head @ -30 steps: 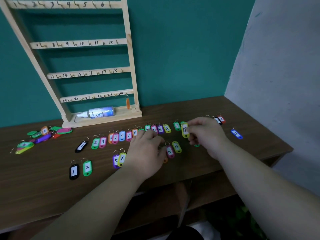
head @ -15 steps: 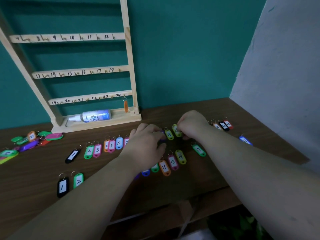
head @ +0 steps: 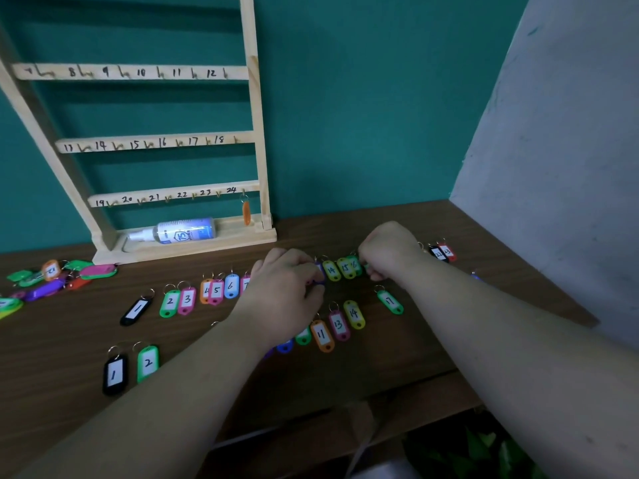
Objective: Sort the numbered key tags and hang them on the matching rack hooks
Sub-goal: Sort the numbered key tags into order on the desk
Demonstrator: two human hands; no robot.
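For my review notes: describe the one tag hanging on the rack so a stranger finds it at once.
Find the wooden rack against the teal wall and follow its lowest rail, marked 19 to 24, to the right end. An orange key tag hangs there under the 24. Unlike it, the other tags lie on the table.

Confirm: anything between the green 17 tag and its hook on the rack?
Nothing fixed. The green 17 tag lies free on the table; hook 17 is bare. The left hand and the far row of tags sit low along that line, so a lifted tag should clear them.
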